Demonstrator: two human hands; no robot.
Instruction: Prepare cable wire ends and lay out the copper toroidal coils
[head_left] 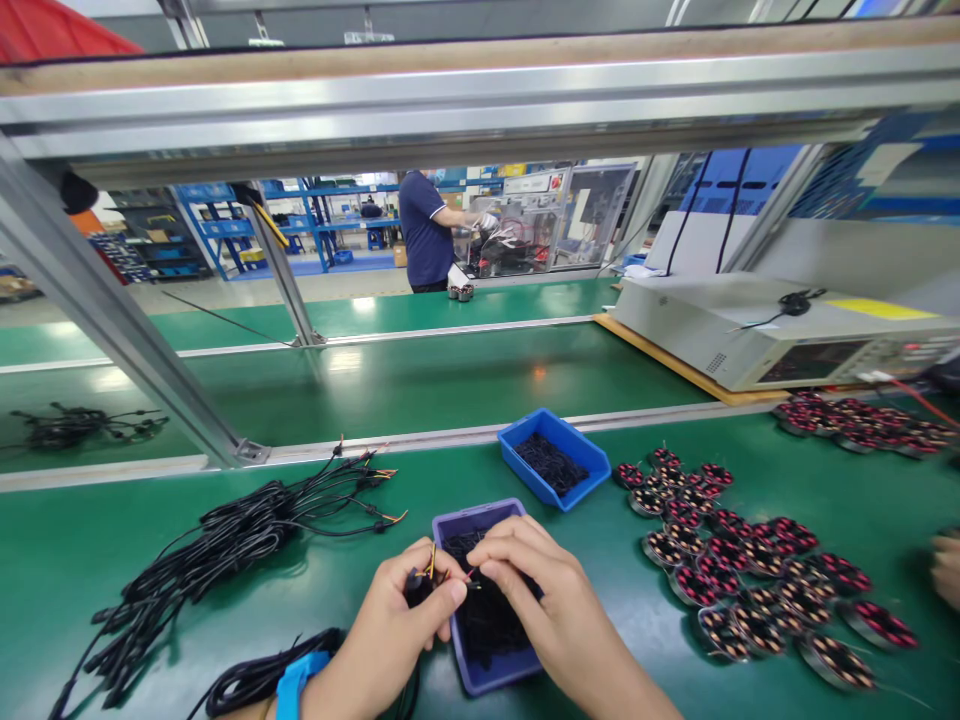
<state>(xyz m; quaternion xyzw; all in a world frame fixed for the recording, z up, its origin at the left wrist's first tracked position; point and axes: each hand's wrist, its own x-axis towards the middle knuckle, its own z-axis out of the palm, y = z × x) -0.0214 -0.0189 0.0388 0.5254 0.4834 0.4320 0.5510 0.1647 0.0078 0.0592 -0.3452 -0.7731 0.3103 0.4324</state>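
Observation:
My left hand (420,595) is closed around the end of a black cable (417,585), whose thin orange, yellow and red wires (433,560) stick out between thumb and forefinger. Fingertips of my right hand (529,575) are pinched together right at the tip of one of these wires; what they hold is too small to make out. Both hands are over a purple bin (495,680) of small black pieces (487,625). Just behind it stands a blue bin (598,466) with similar thin black pieces (551,462).
A bundle of black cables (255,530) lies at left, a coiled cable (274,670) by my left wrist. Several round motor stators with copper windings (757,560) spread at right, below a grey instrument (750,330). Another person's hand (946,570) shows at the right edge; a person (426,230) stands beyond.

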